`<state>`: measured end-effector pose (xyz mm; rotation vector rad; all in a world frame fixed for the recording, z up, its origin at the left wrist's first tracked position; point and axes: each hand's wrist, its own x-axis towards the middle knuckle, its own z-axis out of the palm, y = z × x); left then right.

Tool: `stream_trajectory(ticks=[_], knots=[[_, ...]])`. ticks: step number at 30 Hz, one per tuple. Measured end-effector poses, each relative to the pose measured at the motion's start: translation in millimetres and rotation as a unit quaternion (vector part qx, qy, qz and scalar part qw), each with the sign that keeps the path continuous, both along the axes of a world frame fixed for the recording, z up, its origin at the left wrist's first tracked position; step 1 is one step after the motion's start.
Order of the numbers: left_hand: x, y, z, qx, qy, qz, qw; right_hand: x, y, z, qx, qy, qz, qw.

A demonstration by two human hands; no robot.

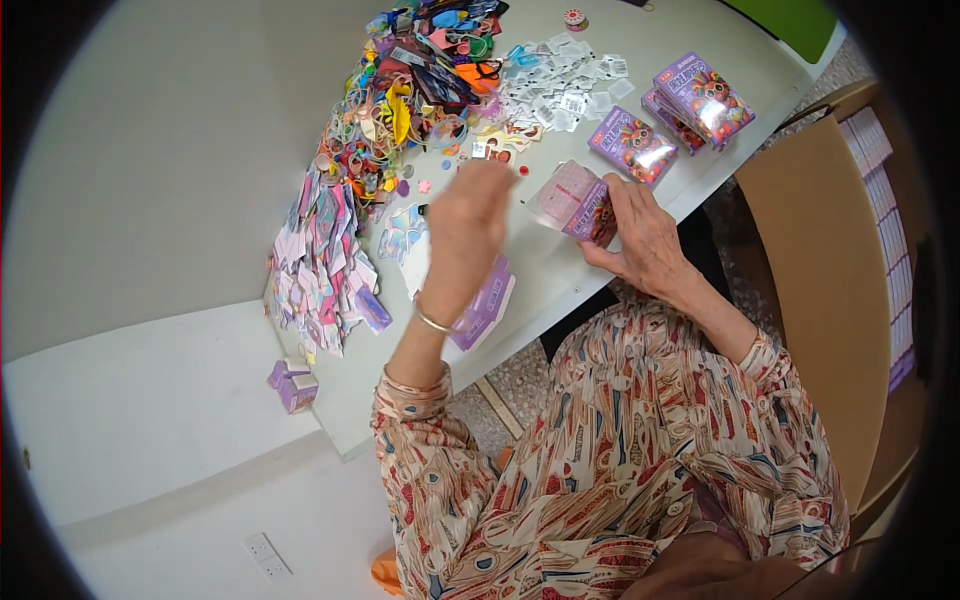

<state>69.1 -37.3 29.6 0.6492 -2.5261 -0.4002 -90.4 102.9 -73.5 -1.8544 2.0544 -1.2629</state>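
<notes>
My right hand [645,235] grips a small purple box [592,217] near the table's front edge. The box's top flap is raised, and its pale pink inner side shows. My left hand [468,225], with a bangle at the wrist, is raised over the table to the left of the box. Its fingers are curled together, and whatever they may hold is hidden. Below that wrist lies a flat purple carton [487,305]. Small shiny cards [403,238] and loose coloured beads [424,186] lie beside the left hand.
A heap of colourful trinkets [400,115] covers the far left, with pink and purple cards [318,250] below it. Small white packets [570,85] lie at the back. Purple boxes [705,100] are at the right, near a large cardboard carton [815,250] of stacked boxes.
</notes>
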Motion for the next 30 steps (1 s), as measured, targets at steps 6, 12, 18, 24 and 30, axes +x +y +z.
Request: stream_trajectory(ticks=[6,12,18,24,30], knots=[[59.1,-73.9,-36.9,0.056,-0.202,0.142,0.967,2.0,-0.9,3.2,0.017,-0.010,-0.005,1.000],[59.5,-64.0,-67.2,-0.048,-0.383,0.178,0.905,2.3,-1.7,2.3,0.003,0.001,-0.014,1.000],[5.9,-12.7,5.2,0.016,0.040,0.063,0.997,2.9,-2.1,1.1,0.030,0.008,-0.003,1.000],[-8.2,31.7,-18.2,-0.112,0.005,-0.018,0.994,3.2,-4.1,2.2,0.029,0.004,-0.008,1.000],[-10.0,41.4,-20.3,-0.114,0.016,-0.017,0.993,4.1,-2.2,2.9,0.032,0.001,-0.011,0.999]])
